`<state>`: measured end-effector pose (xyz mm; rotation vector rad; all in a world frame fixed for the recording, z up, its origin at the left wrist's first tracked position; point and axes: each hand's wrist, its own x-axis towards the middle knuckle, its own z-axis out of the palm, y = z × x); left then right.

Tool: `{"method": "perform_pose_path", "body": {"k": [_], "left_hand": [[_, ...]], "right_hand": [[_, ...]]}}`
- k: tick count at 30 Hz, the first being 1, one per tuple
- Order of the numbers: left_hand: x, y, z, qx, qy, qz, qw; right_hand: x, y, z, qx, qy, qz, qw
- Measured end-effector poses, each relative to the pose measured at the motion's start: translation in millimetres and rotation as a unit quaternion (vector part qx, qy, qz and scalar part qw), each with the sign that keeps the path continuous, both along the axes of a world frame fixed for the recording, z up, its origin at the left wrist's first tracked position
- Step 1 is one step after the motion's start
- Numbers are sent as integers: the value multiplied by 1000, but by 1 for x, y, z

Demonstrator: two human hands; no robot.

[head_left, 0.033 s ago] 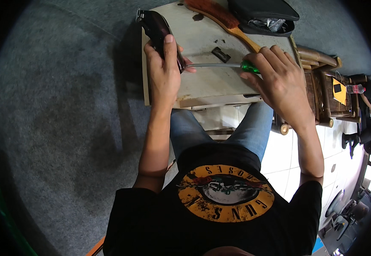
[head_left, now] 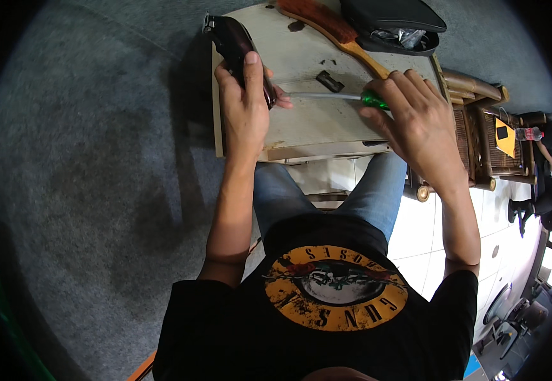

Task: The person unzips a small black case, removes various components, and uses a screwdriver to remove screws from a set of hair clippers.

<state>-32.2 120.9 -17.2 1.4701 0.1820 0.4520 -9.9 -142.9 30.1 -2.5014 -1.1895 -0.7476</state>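
Observation:
My left hand (head_left: pixel 245 108) is wrapped round a dark hair clipper (head_left: pixel 232 41), thumb along its body. The clipper's blade end points up and away, at the far left of the small table (head_left: pixel 314 130). Between the fingers of my right hand (head_left: pixel 418 120) is the green handle of a screwdriver (head_left: pixel 326 96). Its thin metal shaft runs left, level with the table top. The tip is close to the lower end of the clipper, by my left fingertips; whether it touches cannot be made out. A small black plastic piece (head_left: pixel 329 81) lies just beyond the shaft.
A wooden-handled brush (head_left: pixel 352 46) with reddish bristles lies at the back, beside an open black case (head_left: pixel 396 22) with clear plastic inside. Bamboo furniture (head_left: pixel 479 136) stands at the right, holding a yellow item and a bottle (head_left: pixel 530 133). Another person (head_left: pixel 549 152) is at the far right.
The screwdriver has shifted slightly to the right, its tip drawing a little away from the clipper's end. My left hand and the clipper stay in place.

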Motion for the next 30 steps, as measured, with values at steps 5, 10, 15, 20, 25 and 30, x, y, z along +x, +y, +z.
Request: {"method": "perform_pose_path", "body": {"k": [5,10,15,20,25,30], "left_hand": [[0,-1,-1,-9,-6,0,1000],[4,8,-12,78,-10,26,997],[-1,-1,-2,38,4,22,999],[-3,1,-3,40,11,27,999],[-5,-2,0,44,21,16,999],[-6,-6,3,63,32,31,997]], "right_hand": [[-9,26,-20,181,267,-12,947],[-16,83,-29,227,291,16,929],[-19,105,-40,258,309,-30,915],[-17,107,-43,285,338,-14,897],[-17,106,-44,309,342,-8,887],[-16,108,-45,318,344,-13,883]]}}
